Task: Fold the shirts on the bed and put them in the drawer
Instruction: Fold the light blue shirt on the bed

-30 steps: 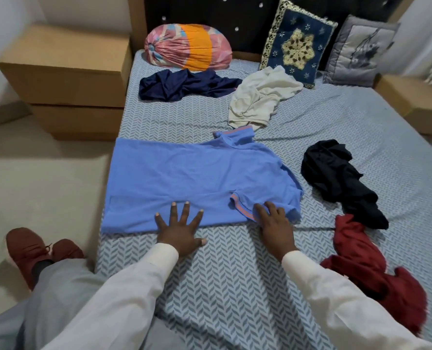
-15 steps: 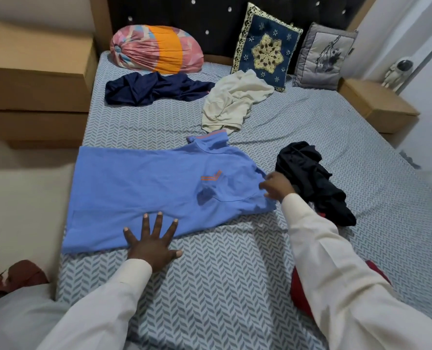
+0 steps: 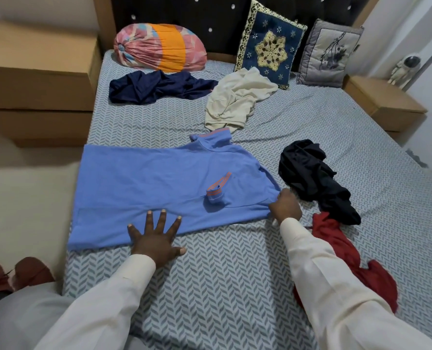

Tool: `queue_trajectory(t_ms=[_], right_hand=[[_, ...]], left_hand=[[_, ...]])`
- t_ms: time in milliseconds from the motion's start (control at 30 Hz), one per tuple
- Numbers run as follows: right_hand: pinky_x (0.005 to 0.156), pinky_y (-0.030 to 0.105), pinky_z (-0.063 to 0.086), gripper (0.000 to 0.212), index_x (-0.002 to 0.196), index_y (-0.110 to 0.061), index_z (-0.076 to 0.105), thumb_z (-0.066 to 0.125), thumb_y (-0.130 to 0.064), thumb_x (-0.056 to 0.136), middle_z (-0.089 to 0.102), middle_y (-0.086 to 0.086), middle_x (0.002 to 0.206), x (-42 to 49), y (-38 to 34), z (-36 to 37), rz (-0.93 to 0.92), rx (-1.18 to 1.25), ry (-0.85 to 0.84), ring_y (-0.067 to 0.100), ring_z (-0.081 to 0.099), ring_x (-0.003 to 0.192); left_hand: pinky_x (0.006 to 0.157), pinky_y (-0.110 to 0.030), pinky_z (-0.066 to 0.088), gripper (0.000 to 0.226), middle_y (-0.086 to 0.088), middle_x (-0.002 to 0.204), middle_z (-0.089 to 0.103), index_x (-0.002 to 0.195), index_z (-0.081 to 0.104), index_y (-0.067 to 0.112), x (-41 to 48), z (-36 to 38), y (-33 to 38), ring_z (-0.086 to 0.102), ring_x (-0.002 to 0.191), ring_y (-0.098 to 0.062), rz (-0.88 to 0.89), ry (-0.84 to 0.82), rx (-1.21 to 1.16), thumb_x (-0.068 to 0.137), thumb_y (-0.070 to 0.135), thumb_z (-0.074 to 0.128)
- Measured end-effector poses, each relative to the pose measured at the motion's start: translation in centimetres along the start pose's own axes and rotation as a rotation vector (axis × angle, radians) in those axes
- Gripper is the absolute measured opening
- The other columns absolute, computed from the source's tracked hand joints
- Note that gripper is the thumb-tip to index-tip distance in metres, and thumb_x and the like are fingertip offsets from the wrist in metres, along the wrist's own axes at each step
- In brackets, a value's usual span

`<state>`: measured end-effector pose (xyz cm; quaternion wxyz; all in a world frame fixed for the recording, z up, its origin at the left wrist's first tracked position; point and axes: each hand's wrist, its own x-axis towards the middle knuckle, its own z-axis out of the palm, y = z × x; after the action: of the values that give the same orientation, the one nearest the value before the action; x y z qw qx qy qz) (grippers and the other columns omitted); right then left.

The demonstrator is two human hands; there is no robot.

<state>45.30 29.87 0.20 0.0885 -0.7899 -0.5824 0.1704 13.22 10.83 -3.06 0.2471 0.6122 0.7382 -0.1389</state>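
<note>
The bed (image 3: 235, 286) fills most of the frame, and all the shirts are on it. The biggest one is the blue shirt (image 3: 146, 183). It lies flat in the middle left of the frame, with its collar pointing up toward the pillows.

A second ago, one short sleeve stuck out on the right side of the blue shirt. Now that sleeve (image 3: 216, 195) is folded in and lies on top of the shirt, with its orange stripe showing. So the right side of the shirt is now a straight edge.

Four more shirts wait in heaps: a red shirt (image 3: 336, 238) at the lower right, a black shirt (image 3: 313, 178) just above it, a cream shirt (image 3: 237, 99) and a navy shirt (image 3: 156, 87) near the top.

The left hand (image 3: 156, 238) has stayed where it was. It lies flat on the bottom edge of the blue shirt with its fingers spread wide apart, holding the cloth down.

The right hand (image 3: 286, 205) has moved from the sleeve to the right corner of the shirt. Its fingers are curled in, and it looks like they pinch the edge there.

I think the folding has only just begun. The other sleeve is not folded in yet, and nothing is in a drawer. The brown cabinet (image 3: 38, 79) at the upper left may hold the drawer.
</note>
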Motion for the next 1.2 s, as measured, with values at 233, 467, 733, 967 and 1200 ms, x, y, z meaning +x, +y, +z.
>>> queue_trajectory(t_ms=[233,467,733,967,1200], right_hand=[[0.08,0.032,0.046,0.024,0.1,-0.016,0.066,0.074,-0.028,0.082,0.07,0.007,0.093,-4.0,-6.5,4.4,-0.403,0.081,-0.306,0.026,0.065,0.097],[0.091,0.04,0.045,0.045,0.114,-0.012,0.056,0.051,-0.053,0.097,0.057,0.023,0.121,-2.4,-9.3,4.5,-0.194,0.046,-0.468,0.036,0.059,0.112],[0.104,0.054,0.037,0.111,0.144,-0.025,0.028,0.062,-0.088,0.058,0.023,0.01,0.149,-5.5,-10.6,6.3,-0.151,-0.187,-0.316,0.042,0.03,0.133],[0.106,0.056,0.034,0.126,0.156,-0.029,0.015,0.047,-0.099,0.056,0.013,0.009,0.16,-5.7,-11.7,5.9,-0.115,-0.231,-0.369,0.042,0.024,0.14],[0.1,0.052,0.037,0.09,0.14,-0.018,0.046,0.043,-0.085,0.08,0.045,0.017,0.136,-5.3,-8.4,5.8,-0.242,-0.275,-0.132,0.041,0.041,0.124]], left_hand=[[0.109,-0.07,0.022,0.093,-0.012,0.158,0.033,0.151,0.039,0.026,-0.4,1.0,-4.9,0.03,0.145,-0.038,-0.061,0.292,-0.13,0.087,0.075,-0.007],[0.119,-0.054,-0.012,0.099,0.0,0.161,-0.024,0.152,-0.016,0.036,-0.9,3.3,-11.6,-0.021,0.149,-0.031,-0.147,0.387,-0.183,0.068,0.087,-0.021],[0.121,-0.047,-0.01,0.106,-0.002,0.164,-0.016,0.157,-0.006,0.026,-1.4,4.0,-12.6,-0.017,0.151,-0.029,-0.187,0.44,-0.254,0.073,0.09,-0.001],[0.121,-0.048,-0.007,0.107,-0.011,0.165,-0.007,0.159,0.0,0.02,-1.5,3.2,-12.8,-0.01,0.151,-0.033,-0.251,0.416,-0.212,0.074,0.086,-0.005],[0.123,-0.046,-0.004,0.104,-0.01,0.164,-0.013,0.157,-0.007,0.018,-0.2,2.6,-12.2,-0.012,0.152,-0.029,-0.154,0.401,-0.213,0.075,0.081,-0.012]])
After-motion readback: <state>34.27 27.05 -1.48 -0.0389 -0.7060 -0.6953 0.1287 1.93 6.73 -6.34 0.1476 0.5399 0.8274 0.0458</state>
